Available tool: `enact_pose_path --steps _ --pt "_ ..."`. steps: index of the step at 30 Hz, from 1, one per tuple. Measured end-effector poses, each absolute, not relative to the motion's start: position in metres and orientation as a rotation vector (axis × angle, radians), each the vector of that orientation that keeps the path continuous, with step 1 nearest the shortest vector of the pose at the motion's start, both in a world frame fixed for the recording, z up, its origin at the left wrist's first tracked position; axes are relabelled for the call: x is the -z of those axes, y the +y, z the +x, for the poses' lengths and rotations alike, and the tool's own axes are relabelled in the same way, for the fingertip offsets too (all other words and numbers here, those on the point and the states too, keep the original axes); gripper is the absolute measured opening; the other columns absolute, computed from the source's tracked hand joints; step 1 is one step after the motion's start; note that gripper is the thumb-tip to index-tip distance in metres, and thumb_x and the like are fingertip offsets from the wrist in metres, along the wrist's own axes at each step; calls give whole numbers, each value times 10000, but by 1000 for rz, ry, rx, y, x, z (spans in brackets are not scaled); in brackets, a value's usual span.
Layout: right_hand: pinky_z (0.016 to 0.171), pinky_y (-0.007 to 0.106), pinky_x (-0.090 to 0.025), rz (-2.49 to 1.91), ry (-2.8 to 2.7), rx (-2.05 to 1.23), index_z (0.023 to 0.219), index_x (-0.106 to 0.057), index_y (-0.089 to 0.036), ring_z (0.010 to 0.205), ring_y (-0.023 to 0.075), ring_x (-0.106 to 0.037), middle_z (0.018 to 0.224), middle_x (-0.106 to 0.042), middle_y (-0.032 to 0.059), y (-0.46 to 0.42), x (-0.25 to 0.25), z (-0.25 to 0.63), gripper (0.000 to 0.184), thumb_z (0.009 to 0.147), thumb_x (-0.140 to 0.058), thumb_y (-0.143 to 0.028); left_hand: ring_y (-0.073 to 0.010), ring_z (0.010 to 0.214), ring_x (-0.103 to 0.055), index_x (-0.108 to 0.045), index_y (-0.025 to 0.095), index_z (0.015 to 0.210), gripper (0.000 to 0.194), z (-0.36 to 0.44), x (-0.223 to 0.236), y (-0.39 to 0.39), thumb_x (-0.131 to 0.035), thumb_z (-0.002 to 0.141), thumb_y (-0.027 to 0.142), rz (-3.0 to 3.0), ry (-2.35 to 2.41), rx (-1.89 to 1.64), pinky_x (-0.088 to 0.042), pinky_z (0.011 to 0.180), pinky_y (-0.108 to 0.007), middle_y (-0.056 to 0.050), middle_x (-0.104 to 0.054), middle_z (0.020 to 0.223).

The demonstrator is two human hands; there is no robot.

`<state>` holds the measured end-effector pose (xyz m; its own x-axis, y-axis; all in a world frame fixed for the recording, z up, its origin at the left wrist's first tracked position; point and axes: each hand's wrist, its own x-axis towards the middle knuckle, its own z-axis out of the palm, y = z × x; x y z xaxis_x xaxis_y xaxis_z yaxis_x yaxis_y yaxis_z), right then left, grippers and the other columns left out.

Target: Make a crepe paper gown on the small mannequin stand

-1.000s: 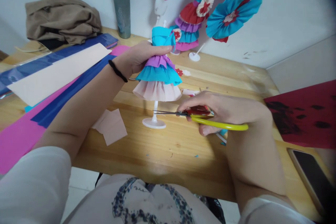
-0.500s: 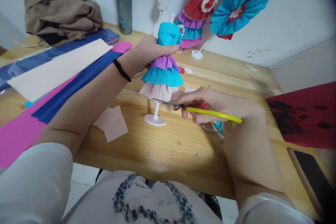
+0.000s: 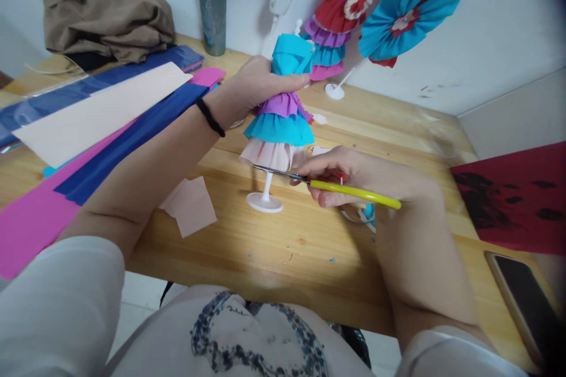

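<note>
My left hand (image 3: pixel 256 85) is wrapped round the waist of a small paper dress (image 3: pixel 280 129) on a white stand (image 3: pixel 265 201). The dress has a blue top and ruffled tiers in purple, blue and pale pink. My right hand (image 3: pixel 336 174) grips a pair of scissors (image 3: pixel 354 189) with yellow handles. Their blades point left and lie along the lower hem of the pale pink tier, in front of the stand's stem. Whether the blades have paper between them I cannot tell. Part of the scissors' handle is hidden by my fingers.
Pale pink paper pieces (image 3: pixel 194 206) lie left of the stand. Crepe paper sheets (image 3: pixel 106 112) cover the table's left side, before a brown cloth (image 3: pixel 108 17) and a bottle (image 3: pixel 211 6). Finished paper dresses (image 3: pixel 329 29) stand behind. A phone (image 3: pixel 524 300) rests at right.
My right hand has raised the scissors from across the stand's stem to the pale pink hem, and the blades have come closer together. My left hand still holds the dress.
</note>
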<state>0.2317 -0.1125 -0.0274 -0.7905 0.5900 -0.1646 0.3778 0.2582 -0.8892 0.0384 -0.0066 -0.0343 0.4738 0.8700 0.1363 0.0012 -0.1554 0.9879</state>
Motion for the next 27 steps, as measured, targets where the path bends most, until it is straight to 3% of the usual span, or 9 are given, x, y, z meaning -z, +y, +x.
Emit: enact_pose_path --steps 18,27 --pt "573 244 -336 -1024 -2203 -1658 947 -672 -117 650 90 -384 810 -503 -12 -114 31 234 373 781 -761 -438 -99 607 -444 -590 171 613 239 37 37 -4 -707 815 223 1520 755 -896 -379 638 -243 30 -532 644" --pt "554 248 -344 -1126 -2154 -1727 891 -707 -207 628 106 -361 766 -502 -28 -113 28 233 324 746 -770 -489 -97 623 -470 -623 180 645 190 38 36 -4 -727 802 209 1457 774 -886 -392 622 -212 39 -559 648"
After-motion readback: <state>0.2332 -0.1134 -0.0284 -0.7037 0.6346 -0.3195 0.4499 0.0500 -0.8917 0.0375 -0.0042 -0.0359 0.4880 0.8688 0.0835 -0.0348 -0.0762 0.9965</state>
